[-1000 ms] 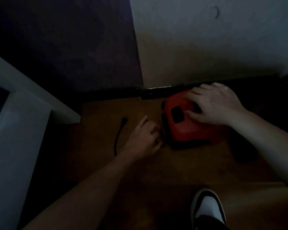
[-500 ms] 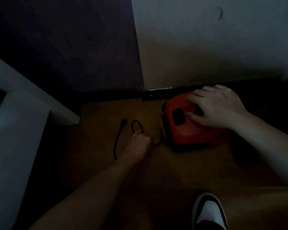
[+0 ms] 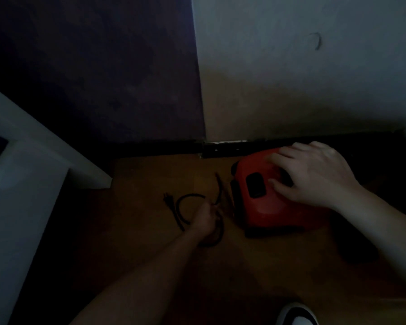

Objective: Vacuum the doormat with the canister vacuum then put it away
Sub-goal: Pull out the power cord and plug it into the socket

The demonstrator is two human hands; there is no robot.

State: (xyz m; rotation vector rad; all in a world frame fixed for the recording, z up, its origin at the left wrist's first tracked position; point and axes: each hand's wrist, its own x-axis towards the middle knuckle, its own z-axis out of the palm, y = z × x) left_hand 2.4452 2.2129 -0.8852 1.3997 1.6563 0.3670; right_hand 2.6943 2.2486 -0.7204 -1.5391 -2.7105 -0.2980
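Note:
A red canister vacuum [image 3: 265, 202] sits on the wooden floor close to the dark skirting board. My right hand [image 3: 312, 174] rests on its top with the fingers spread and the thumb near a black button. Its black power cord [image 3: 185, 205] lies in loops on the floor to the left, with the plug [image 3: 168, 200] at the far left end. My left hand [image 3: 205, 219] grips the cord beside the vacuum's left end, fingers curled round it. No doormat is in view.
A white wall [image 3: 302, 78] and a dark wall [image 3: 92, 78] meet in a corner behind the vacuum. A white frame or furniture edge [image 3: 33, 156] juts in from the left. The toe of my black-and-white shoe [image 3: 295, 315] shows at the bottom right.
My left hand closed on the cord and drew it back from the vacuum, forming more loops on the floor. My right hand stayed on the vacuum's top.

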